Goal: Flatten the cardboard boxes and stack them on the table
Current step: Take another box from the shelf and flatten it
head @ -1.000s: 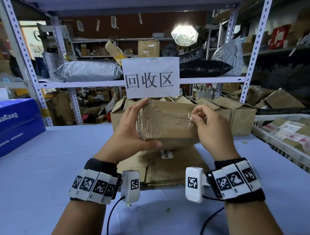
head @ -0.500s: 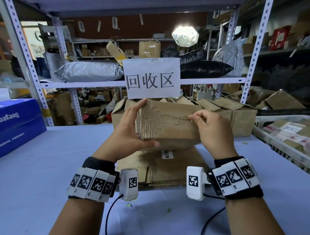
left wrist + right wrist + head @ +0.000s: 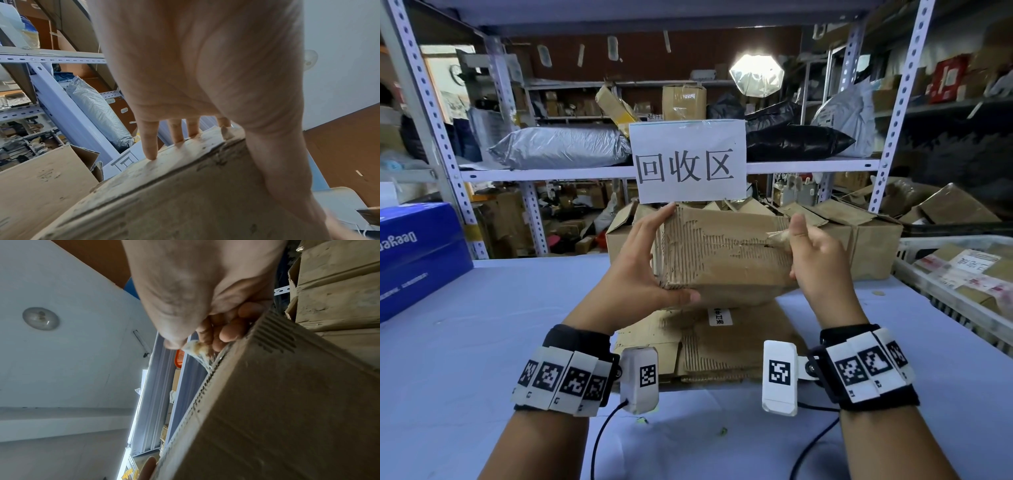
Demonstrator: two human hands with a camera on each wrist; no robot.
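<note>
A worn brown cardboard box (image 3: 722,253) with torn, ribbed skin is held up above the table. My left hand (image 3: 643,263) grips its left end, fingers (image 3: 150,146) over the far side and thumb underneath. My right hand (image 3: 811,260) is at the box's right end and pinches a strip of clear packing tape (image 3: 195,347) between thumb and fingers; the tape (image 3: 777,236) runs along the box's seam. Flattened cardboard (image 3: 709,342) lies on the table just below the box.
More open cardboard boxes (image 3: 859,236) stand behind, under a white paper sign (image 3: 688,161) on the metal shelf. A blue carton (image 3: 417,253) sits at the left, a white crate (image 3: 962,274) with parcels at the right. The table (image 3: 465,342) has a pale blue cover.
My right hand has pulled the tape end rightward along the seam to the box's right edge. The left hand keeps its grip; the box stays almost where it was.
</note>
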